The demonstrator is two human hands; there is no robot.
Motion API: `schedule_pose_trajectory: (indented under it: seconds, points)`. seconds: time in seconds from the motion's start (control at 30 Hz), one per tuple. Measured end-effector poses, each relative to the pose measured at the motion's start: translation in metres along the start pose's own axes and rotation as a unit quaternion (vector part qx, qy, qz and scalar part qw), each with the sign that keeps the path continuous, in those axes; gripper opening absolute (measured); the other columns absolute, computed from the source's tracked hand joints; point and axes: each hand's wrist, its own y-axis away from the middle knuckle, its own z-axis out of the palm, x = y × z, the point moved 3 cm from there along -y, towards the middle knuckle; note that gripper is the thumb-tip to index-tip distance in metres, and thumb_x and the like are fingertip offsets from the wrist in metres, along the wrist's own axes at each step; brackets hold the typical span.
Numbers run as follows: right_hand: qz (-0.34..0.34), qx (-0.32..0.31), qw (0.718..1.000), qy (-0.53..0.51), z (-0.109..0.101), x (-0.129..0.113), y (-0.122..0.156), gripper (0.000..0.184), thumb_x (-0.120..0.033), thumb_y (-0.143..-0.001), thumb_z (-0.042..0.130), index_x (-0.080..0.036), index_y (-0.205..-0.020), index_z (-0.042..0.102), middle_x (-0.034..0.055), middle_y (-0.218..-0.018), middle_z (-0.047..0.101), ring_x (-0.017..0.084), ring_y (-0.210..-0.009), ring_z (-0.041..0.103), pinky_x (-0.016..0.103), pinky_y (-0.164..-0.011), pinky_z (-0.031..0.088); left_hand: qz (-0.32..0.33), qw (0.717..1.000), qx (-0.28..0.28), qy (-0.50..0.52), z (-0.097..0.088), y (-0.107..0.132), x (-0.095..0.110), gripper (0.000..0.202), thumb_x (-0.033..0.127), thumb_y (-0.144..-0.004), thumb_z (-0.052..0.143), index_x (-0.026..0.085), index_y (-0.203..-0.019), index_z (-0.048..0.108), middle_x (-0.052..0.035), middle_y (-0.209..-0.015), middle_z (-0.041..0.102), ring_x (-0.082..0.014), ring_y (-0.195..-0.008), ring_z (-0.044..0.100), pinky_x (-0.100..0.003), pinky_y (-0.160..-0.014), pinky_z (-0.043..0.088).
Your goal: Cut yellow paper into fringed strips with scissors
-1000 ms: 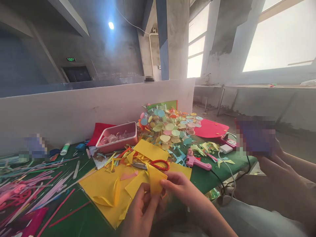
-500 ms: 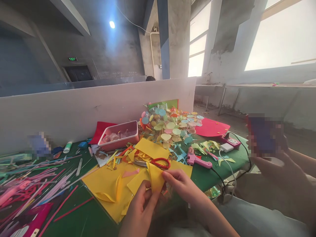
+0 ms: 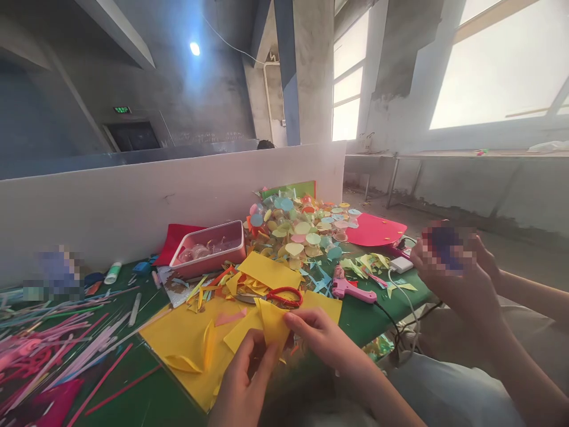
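Observation:
In the head view, a small folded piece of yellow paper [image 3: 272, 320] is held up between my two hands. My left hand [image 3: 246, 370] pinches its lower left side between thumb and fingers. On the right edge, my right hand [image 3: 311, 329] grips the same piece with thumb and fingertips. Just behind lie scissors with red handles [image 3: 284, 289], resting on yellow offcuts. A large yellow sheet [image 3: 178, 320] and a folded yellow scrap [image 3: 207, 344] spread out beneath and to the left. The paper's lower end is hidden by my fingers.
A pink glue gun [image 3: 353, 290] with its cable lies to the right. Behind are a pink tray [image 3: 222, 259] and a heap of pale paper discs [image 3: 302, 228]. Pipe cleaners [image 3: 95, 344] cover the left. At right, another person's hands [image 3: 466, 290] hold a blurred object.
The view has turned slightly right, so the table appears shifted left. The other person's hands have moved inward and lower. Both my hands keep hold of the yellow paper.

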Motion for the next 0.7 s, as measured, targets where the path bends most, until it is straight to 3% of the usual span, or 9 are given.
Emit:
schedule_pose_trajectory:
  seconds: [0.33, 0.5, 0.6, 0.7]
  points:
    - [0.003, 0.005, 1.000, 0.019, 0.000, -0.005, 0.003, 0.056, -0.062, -0.093, 0.043, -0.016, -0.069, 0.065, 0.0017, -0.065, 0.064, 0.016, -0.063, 0.059, 0.025, -0.060, 0.042, 0.005, 0.999, 0.038, -0.015, 0.002, 0.004, 0.003, 0.030, 0.056, -0.075, 0.063, 0.026, -0.080, 0.059, 0.0015, -0.081, 0.066, -0.0197, -0.082, 0.063, -0.023, -0.074, 0.047]
    - [0.005, 0.015, 0.999, 0.032, 0.002, -0.008, 0.005, 0.055, -0.062, -0.093, 0.043, -0.017, -0.066, 0.060, 0.0011, -0.063, 0.062, 0.014, -0.062, 0.056, 0.023, -0.057, 0.038, 0.022, 1.000, 0.019, -0.001, 0.003, 0.005, 0.006, 0.035, 0.059, -0.078, 0.061, 0.026, -0.070, 0.054, 0.0039, -0.069, 0.059, -0.0166, -0.070, 0.056, -0.021, -0.068, 0.044]
    - [0.013, 0.013, 1.000, 0.016, 0.006, -0.007, 0.003, 0.055, -0.065, -0.092, 0.043, -0.017, -0.070, 0.060, 0.0008, -0.065, 0.061, 0.014, -0.063, 0.056, 0.023, -0.058, 0.040, 0.021, 0.999, 0.036, -0.003, 0.001, 0.006, 0.008, 0.033, 0.058, -0.077, 0.064, 0.026, -0.072, 0.056, 0.0041, -0.069, 0.060, -0.0161, -0.071, 0.055, -0.020, -0.069, 0.043]
    - [0.016, -0.002, 1.000, -0.025, 0.013, -0.006, 0.003, 0.050, -0.066, -0.086, 0.053, -0.017, -0.082, 0.065, 0.0003, -0.072, 0.062, 0.014, -0.067, 0.056, 0.023, -0.063, 0.043, 0.019, 0.998, 0.052, -0.006, 0.000, 0.006, 0.009, 0.033, 0.056, -0.076, 0.065, 0.025, -0.072, 0.059, 0.0031, -0.068, 0.061, -0.0161, -0.067, 0.053, -0.020, -0.064, 0.043]
